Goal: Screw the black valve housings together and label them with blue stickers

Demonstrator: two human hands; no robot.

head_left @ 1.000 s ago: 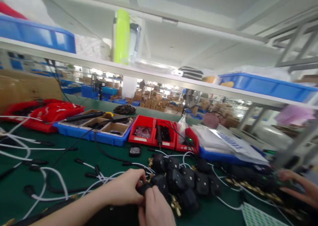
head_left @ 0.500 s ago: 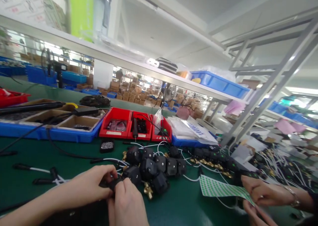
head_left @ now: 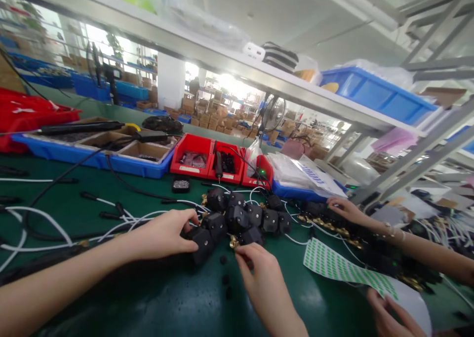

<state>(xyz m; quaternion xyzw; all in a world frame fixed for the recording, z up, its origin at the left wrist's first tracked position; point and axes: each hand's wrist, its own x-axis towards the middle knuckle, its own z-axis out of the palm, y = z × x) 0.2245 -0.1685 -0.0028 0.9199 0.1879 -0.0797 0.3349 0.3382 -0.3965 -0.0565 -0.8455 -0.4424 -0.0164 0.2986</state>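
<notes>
The left hand (head_left: 168, 232) is touching a near black box (head_left: 205, 246), the right hand (head_left: 263, 272) a brass fitting (head_left: 233, 242); both grips are staying unclear. Other boxes (head_left: 237, 219) are sitting grouped, seemingly assembled; three small pieces (head_left: 225, 279) are lying loose.

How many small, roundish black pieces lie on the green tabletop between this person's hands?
3, in a rough line: the farthest small, roundish black piece, the middle piece, the nearest piece. Others may be hidden under the right hand.
</notes>
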